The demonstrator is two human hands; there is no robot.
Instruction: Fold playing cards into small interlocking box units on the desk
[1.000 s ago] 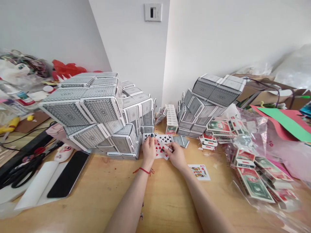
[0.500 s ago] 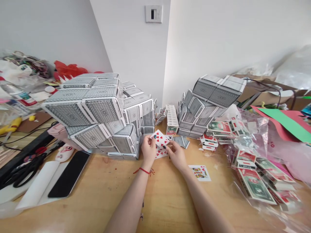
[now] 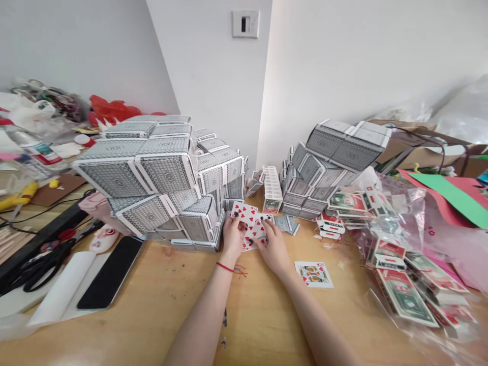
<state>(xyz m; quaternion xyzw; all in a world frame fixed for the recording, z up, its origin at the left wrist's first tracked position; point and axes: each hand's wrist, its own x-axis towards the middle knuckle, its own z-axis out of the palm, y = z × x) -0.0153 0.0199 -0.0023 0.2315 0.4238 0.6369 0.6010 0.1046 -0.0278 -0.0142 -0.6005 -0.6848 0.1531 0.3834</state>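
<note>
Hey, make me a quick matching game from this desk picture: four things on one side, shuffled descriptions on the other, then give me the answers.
Things:
1. Left hand
2. King card
3. Black phone
4. Green paper strip

Descriptions:
A. Lies on red paper
B. Lies face up on the table, to the right of the right forearm
C. Holds a heart card, with a red bracelet at the wrist
D. Lies at the left, beside white paper

Right pairs: 1-C, 2-B, 3-D, 4-A
</note>
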